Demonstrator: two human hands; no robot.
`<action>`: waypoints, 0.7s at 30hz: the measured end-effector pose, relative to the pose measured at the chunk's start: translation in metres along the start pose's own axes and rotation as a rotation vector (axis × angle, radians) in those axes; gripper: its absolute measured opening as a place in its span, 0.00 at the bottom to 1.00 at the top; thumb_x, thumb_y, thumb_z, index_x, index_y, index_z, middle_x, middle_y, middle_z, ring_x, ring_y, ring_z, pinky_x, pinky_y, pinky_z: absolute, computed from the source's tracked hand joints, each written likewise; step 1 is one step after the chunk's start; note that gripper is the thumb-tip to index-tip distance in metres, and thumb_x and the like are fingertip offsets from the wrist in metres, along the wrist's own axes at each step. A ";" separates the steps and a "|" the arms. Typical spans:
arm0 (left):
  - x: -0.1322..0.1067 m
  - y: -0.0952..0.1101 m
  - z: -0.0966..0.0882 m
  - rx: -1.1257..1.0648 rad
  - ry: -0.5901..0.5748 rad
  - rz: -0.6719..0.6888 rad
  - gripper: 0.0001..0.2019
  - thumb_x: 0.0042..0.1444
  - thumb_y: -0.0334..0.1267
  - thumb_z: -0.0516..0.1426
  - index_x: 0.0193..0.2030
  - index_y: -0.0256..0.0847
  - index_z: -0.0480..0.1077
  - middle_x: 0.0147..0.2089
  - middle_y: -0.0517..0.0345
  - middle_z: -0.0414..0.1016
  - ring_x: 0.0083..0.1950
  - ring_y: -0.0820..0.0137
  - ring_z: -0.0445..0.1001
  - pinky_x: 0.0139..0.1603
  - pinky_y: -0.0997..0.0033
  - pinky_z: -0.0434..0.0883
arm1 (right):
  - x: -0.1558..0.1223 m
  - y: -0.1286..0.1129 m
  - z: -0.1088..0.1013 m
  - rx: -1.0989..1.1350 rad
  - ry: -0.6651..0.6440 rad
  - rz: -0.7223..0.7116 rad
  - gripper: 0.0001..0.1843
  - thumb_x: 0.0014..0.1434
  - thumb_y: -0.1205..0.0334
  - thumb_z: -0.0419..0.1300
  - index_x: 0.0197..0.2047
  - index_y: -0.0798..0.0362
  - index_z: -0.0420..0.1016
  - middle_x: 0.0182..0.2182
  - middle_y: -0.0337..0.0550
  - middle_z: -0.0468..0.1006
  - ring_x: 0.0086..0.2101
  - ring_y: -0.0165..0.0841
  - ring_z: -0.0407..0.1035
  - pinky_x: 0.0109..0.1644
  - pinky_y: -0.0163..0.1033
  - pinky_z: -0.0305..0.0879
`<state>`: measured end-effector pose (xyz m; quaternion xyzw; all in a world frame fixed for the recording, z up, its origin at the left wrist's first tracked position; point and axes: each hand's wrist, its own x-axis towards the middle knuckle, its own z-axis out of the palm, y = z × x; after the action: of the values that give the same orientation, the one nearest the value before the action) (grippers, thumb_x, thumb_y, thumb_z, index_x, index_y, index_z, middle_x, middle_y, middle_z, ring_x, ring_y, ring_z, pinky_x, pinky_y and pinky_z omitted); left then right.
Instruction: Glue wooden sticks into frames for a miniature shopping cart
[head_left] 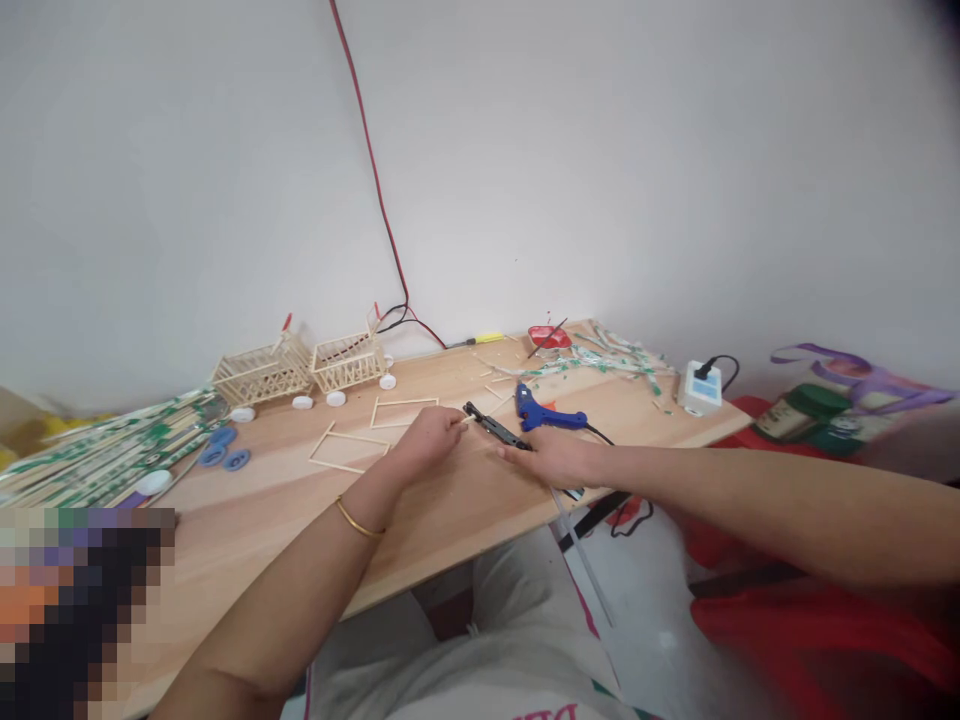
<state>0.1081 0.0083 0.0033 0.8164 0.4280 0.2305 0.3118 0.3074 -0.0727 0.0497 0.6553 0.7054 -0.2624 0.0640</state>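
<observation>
My left hand rests on the wooden table, fingers pinched on a thin wooden stick. My right hand grips a black cutter whose tip meets the stick's end. Two square stick frames lie flat just left of my left hand. A blue glue gun lies just beyond my right hand.
Two small stick carts with white cap wheels stand at the back. Packets of sticks and blue caps lie at left. A white plug adapter, torn wrappers and a red wire on the wall are at right and behind.
</observation>
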 end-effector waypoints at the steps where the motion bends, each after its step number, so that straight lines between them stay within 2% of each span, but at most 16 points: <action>1: 0.000 -0.001 -0.004 -0.015 0.014 -0.011 0.12 0.48 0.36 0.53 0.16 0.39 0.61 0.18 0.63 0.61 0.25 0.73 0.59 0.28 0.73 0.53 | 0.001 0.005 0.001 0.014 0.006 -0.009 0.44 0.55 0.30 0.36 0.43 0.60 0.74 0.38 0.58 0.78 0.38 0.43 0.73 0.35 0.37 0.62; 4: -0.003 -0.003 -0.018 -0.091 0.057 -0.082 0.13 0.47 0.38 0.55 0.16 0.38 0.61 0.16 0.63 0.61 0.23 0.74 0.59 0.26 0.74 0.54 | 0.007 0.018 0.001 0.060 0.019 0.034 0.45 0.52 0.26 0.36 0.41 0.57 0.74 0.35 0.53 0.78 0.34 0.40 0.73 0.32 0.36 0.62; 6: -0.006 -0.004 -0.024 -0.177 0.087 -0.142 0.13 0.50 0.42 0.54 0.19 0.38 0.64 0.16 0.62 0.63 0.21 0.75 0.61 0.24 0.75 0.57 | 0.013 0.020 -0.002 0.073 0.014 0.092 0.47 0.47 0.22 0.36 0.37 0.56 0.74 0.33 0.52 0.78 0.30 0.39 0.73 0.30 0.36 0.62; 9: -0.010 -0.005 -0.029 -0.335 0.155 -0.205 0.16 0.52 0.48 0.52 0.28 0.35 0.68 0.24 0.57 0.70 0.24 0.75 0.67 0.24 0.76 0.63 | 0.023 0.007 -0.006 0.034 0.024 0.105 0.50 0.45 0.21 0.33 0.36 0.58 0.74 0.32 0.55 0.78 0.30 0.40 0.72 0.30 0.37 0.62; 12: -0.011 -0.006 -0.029 -0.446 0.213 -0.229 0.18 0.52 0.50 0.54 0.33 0.34 0.69 0.32 0.53 0.73 0.26 0.75 0.70 0.25 0.75 0.67 | 0.031 -0.014 0.000 -0.046 0.152 0.096 0.48 0.52 0.26 0.32 0.42 0.60 0.72 0.36 0.60 0.77 0.37 0.45 0.72 0.36 0.41 0.63; 16: -0.012 -0.003 -0.029 -0.634 0.278 -0.278 0.15 0.49 0.44 0.59 0.37 0.34 0.69 0.31 0.54 0.74 0.26 0.76 0.71 0.25 0.77 0.68 | 0.038 -0.030 0.018 -0.103 0.316 0.084 0.41 0.57 0.33 0.37 0.52 0.61 0.66 0.47 0.64 0.72 0.44 0.50 0.69 0.44 0.48 0.63; 19: -0.017 0.003 -0.030 -0.911 0.253 -0.386 0.11 0.48 0.36 0.62 0.37 0.34 0.69 0.33 0.52 0.76 0.29 0.74 0.74 0.28 0.76 0.71 | 0.044 -0.030 0.018 -0.155 0.377 0.027 0.46 0.51 0.27 0.42 0.54 0.60 0.66 0.54 0.65 0.65 0.52 0.55 0.60 0.50 0.55 0.59; 21: -0.024 0.006 -0.031 -1.052 0.204 -0.446 0.08 0.49 0.33 0.61 0.36 0.34 0.70 0.36 0.51 0.76 0.32 0.72 0.76 0.32 0.73 0.73 | 0.049 -0.026 0.008 -0.152 0.339 -0.005 0.50 0.46 0.23 0.41 0.55 0.57 0.67 0.57 0.63 0.62 0.56 0.56 0.55 0.53 0.58 0.56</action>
<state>0.0786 -0.0048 0.0267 0.4156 0.4454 0.4186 0.6736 0.2735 -0.0328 0.0287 0.6816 0.7256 -0.0942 -0.0069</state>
